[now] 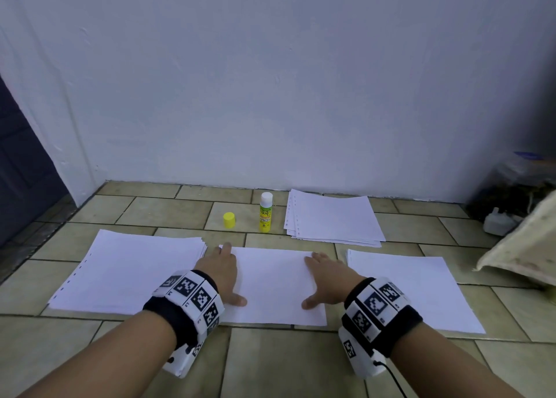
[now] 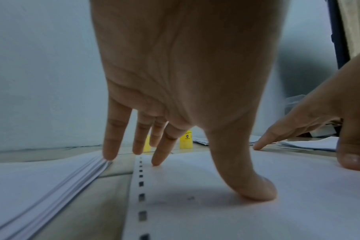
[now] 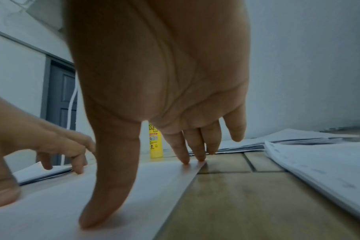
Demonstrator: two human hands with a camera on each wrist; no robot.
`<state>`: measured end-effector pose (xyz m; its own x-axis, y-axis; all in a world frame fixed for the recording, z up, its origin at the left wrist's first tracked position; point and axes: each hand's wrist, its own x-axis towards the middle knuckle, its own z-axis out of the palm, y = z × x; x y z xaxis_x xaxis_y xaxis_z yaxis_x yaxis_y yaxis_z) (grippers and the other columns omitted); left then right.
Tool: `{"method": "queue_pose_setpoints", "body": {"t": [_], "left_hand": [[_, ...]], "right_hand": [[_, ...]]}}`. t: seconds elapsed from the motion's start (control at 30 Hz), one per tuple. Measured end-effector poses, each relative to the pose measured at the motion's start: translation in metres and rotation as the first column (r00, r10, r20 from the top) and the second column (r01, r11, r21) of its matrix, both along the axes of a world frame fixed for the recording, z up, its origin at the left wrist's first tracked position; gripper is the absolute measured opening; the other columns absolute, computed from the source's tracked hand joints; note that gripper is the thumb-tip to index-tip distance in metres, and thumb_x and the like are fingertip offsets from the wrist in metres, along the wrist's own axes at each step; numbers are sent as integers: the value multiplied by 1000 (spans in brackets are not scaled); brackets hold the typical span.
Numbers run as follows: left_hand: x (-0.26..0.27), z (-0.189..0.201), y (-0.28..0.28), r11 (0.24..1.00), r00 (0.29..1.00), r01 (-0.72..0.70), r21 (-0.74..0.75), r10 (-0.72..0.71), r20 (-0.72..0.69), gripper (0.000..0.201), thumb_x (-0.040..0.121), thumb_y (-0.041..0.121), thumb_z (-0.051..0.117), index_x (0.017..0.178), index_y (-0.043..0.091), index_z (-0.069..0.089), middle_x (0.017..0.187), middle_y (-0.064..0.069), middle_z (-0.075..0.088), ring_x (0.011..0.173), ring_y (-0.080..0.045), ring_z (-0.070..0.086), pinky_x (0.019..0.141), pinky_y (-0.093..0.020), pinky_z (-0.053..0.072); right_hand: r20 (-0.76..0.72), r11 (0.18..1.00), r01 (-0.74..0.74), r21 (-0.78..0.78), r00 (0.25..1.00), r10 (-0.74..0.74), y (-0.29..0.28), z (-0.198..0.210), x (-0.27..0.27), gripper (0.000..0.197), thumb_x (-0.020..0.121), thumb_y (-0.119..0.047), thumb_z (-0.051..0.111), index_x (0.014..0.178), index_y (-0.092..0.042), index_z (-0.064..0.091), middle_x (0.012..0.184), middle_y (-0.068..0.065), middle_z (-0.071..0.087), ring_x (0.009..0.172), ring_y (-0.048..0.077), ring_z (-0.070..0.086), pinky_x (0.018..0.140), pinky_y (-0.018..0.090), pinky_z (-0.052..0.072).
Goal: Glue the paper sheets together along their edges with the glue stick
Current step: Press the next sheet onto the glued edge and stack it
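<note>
Both hands lie flat, fingers straight and spread, gripping nothing: the left hand [image 1: 224, 273] presses on the left part of the middle sheet [image 1: 272, 286], and the right hand [image 1: 326, 279] presses on its right part. In the left wrist view the left thumb and index fingertip touch this sheet just inside its punched left edge, while the little finger [image 2: 111, 146] reaches the corner of the left stack [image 1: 129, 273]. In the right wrist view the right thumb and two fingertips [image 3: 184, 155] rest on the sheet at its far right corner.

Tiled floor [image 1: 270, 367] carries everything. The middle sheet lies at the near centre, with the left stack just beside it and another stack [image 1: 412, 289] to its right, apart by a strip of tile. A third stack [image 1: 332, 217] lies farther back, near the wall [image 1: 270, 81]. The glue stick [image 1: 265, 212] stands upright just left of that far stack, uncapped, white tip showing. Its yellow cap [image 1: 229, 220] stands on the tile a little to its left, apart from it.

At the floor's right edge sits a pale woven mat or sack [image 1: 523, 253], with dark clutter behind it.
</note>
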<state>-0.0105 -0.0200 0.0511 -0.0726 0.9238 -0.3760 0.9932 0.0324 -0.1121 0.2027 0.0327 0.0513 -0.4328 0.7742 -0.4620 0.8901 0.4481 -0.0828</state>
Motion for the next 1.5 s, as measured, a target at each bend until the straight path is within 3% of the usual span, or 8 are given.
{"method": "queue_pose_setpoints", "body": {"t": [0.33, 0.7, 0.83, 0.93, 1.03, 1.27, 1.37, 1.5], "left_hand": [[-11, 1, 0, 992, 993, 16, -123, -1, 120, 115, 80, 58, 67, 147, -7, 0, 156, -18, 3, 142, -26, 22, 111, -33, 31], [-13, 1, -1, 990, 989, 12, -140, 8, 145, 120, 79, 55, 70, 148, -6, -7, 158, -15, -4, 146, -25, 13, 116, -34, 25], [-13, 1, -1, 991, 989, 4, -136, 15, 144, 121, 78, 55, 71, 147, -6, -6, 158, -16, -4, 145, -25, 14, 115, -34, 27], [-13, 1, 0, 990, 990, 0, -142, 20, 141, 121, 78, 56, 71, 147, -7, -6, 158, -16, -4, 145, -25, 15, 114, -33, 27], [-12, 1, 2, 990, 990, -1, -143, 21, 141, 121, 78, 56, 70, 147, -7, -5, 157, -16, -2, 144, -25, 17, 113, -33, 29], [-16, -11, 7, 985, 992, 70, -157, -52, 115, 114, 75, 51, 75, 150, 6, 2, 158, -5, 0, 142, -25, 15, 113, -40, 30], [-9, -18, 9, 979, 993, 105, -177, -93, 75, 113, 77, 54, 70, 152, 13, -4, 160, 0, -6, 142, -33, 11, 113, -44, 29], [-5, -24, 14, 961, 989, 148, -235, -138, 59, 118, 79, 56, 67, 151, 19, -19, 159, 9, -19, 141, -42, 7, 114, -47, 27]], "right_hand": [[-79, 994, 99, -35, 992, -101, 5, -4, 9, 125, 69, -55, 76, 152, -10, -6, 161, 4, -1, 148, 21, 4, 119, 46, 10], [-398, 976, 192, -100, 892, -216, 11, 4, 14, 109, 58, -46, 87, 146, -22, 26, 132, 1, 55, 121, 20, 51, 99, 31, 43], [-641, 945, 226, -238, 694, -328, 0, 10, 23, 87, 64, -28, 87, 135, -35, 37, 122, -6, 52, 83, 7, 63, 73, 17, 50], [-599, 949, 194, -249, 739, -308, -11, 1, 24, 62, 68, -21, 85, 119, -38, 55, 124, -9, 52, 88, 8, 59, 89, 25, 50], [-581, 946, 198, -256, 751, -314, -14, -5, 28, 44, 74, -10, 79, 109, -33, 66, 126, -7, 52, 72, -1, 48, 75, 12, 45], [-631, 938, 221, -266, 696, -343, 1, 23, 51, 52, 80, 5, 68, 120, -28, 62, 82, -12, 55, 49, -4, 47, 55, 5, 38], [-637, 932, 210, -296, 684, -356, 7, 37, 63, 53, 82, 10, 64, 121, -26, 61, 97, -12, 66, 48, -11, 50, 60, 3, 41], [-650, 933, 205, -296, 672, -354, 15, 56, 81, 56, 83, 15, 58, 126, -21, 54, 42, -29, 49, 43, -12, 47, 52, 2, 35]]}}
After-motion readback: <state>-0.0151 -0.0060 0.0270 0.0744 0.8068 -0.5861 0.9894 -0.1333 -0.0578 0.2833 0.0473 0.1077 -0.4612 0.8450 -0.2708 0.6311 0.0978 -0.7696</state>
